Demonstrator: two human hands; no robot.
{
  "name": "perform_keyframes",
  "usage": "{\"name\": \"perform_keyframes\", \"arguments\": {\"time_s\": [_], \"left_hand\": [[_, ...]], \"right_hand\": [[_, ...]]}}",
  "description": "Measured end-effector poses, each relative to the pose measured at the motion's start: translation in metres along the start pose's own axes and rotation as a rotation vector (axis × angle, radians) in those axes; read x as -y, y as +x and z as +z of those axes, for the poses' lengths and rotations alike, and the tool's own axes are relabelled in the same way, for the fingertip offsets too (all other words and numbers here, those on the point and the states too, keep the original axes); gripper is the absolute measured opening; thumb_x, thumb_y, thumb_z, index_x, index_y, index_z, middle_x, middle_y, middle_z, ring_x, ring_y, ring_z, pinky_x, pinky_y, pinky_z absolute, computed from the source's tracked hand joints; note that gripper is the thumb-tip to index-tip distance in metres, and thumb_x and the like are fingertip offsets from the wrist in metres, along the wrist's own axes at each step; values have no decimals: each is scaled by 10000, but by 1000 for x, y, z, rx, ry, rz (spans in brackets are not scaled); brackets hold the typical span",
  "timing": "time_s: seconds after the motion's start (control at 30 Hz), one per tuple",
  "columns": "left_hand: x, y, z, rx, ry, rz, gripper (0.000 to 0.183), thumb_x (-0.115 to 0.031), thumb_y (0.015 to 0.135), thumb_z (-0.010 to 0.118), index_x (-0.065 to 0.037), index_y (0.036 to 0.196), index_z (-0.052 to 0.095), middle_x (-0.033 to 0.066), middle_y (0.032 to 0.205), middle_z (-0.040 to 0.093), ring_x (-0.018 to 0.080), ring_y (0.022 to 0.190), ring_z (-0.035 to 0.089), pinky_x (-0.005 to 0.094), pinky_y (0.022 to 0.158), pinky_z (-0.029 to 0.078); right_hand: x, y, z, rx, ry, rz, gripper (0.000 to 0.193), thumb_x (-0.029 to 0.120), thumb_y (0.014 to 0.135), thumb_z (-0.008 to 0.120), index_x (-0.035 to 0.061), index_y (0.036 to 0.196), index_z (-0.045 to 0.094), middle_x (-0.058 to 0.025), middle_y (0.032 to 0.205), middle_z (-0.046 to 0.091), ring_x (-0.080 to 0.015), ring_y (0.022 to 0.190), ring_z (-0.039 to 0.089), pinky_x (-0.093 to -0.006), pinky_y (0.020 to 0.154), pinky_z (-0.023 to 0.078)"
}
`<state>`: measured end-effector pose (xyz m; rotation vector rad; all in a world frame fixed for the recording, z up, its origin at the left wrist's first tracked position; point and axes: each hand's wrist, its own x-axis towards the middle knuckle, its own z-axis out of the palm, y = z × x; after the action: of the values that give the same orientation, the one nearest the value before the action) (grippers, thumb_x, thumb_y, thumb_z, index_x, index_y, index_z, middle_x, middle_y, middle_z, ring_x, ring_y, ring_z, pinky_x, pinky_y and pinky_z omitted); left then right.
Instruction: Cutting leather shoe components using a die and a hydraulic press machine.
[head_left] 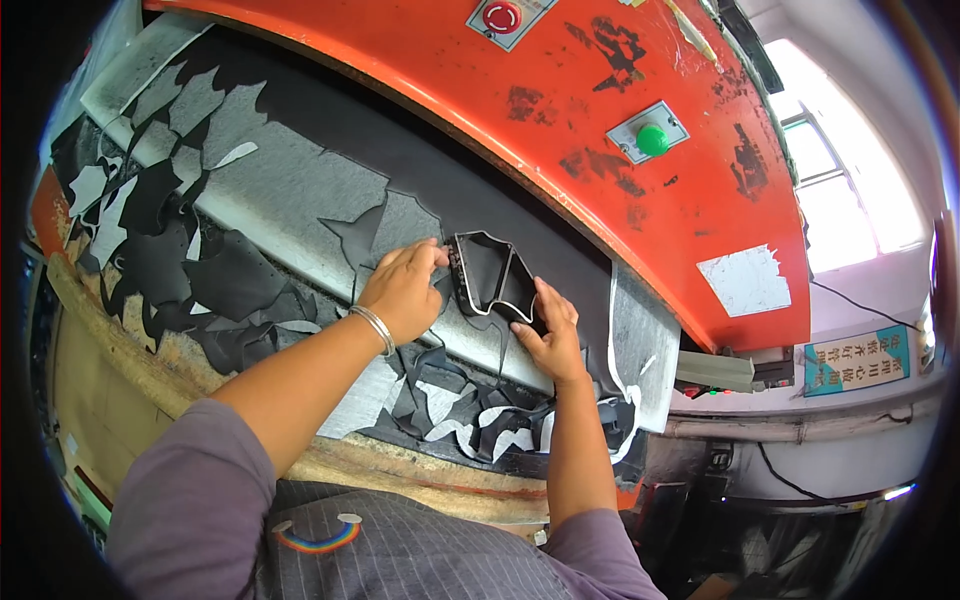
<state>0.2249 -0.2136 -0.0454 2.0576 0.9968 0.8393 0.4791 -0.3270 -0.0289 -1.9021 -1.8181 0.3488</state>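
Note:
A metal cutting die (pixel 461 272) with a dividing bar across its middle stands on a sheet of black leather or similar material (pixel 425 165). My left hand (pixel 405 290), with a bangle at the wrist, grips the die's left side with bent fingers. At its right side, my right hand (pixel 553 338) holds the rim between thumb and fingers. Inside the die's outline, dark material shows. Jagged cut edges run along the sheet to the left of the die, over a worn grey-white cutting board (pixel 255 235). The undersides of both hands are hidden.
A large orange-red press head (pixel 430 65) overhangs the far side, carrying a green button (pixel 652 140) and a red stop button (pixel 502 17). Black and grey offcuts (pixel 235 280) pile up at left, with more strips (pixel 490 425) in front of me. The worn table edge (pixel 400 470) runs near my body.

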Motion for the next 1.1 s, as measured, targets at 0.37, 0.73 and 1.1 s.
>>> {"name": "perform_keyframes", "arguments": {"time_s": [0.37, 0.73, 1.1], "left_hand": [[-1, 4, -3, 18, 13, 37, 346, -15, 726, 510, -24, 1068, 463, 161, 1231, 591, 305, 1249, 471, 420, 1056, 321], [24, -3, -73, -138, -372, -234, 333, -72, 814, 595, -33, 1141, 546, 85, 1103, 645, 145, 915, 602, 307, 819, 477], [12, 105, -341, -752, 397, 274, 349, -306, 983, 498, -9, 804, 530, 23, 726, 559, 96, 720, 506, 303, 661, 411]], "right_hand": [[-2, 6, -4, 50, -141, -65, 768, 354, 787, 718, 99, 1427, 378, -164, 1391, 450, -312, 1281, 429, -483, 1101, 212], [75, -18, -5, -405, 191, 191, 738, 137, 804, 731, 34, 1431, 356, -211, 1281, 561, -271, 1175, 550, -376, 1010, 398], [216, 130, -122, -1241, -598, -406, 366, 155, 942, 548, -10, 1263, 482, -212, 1349, 412, -334, 1293, 337, -470, 1047, 301]]}}
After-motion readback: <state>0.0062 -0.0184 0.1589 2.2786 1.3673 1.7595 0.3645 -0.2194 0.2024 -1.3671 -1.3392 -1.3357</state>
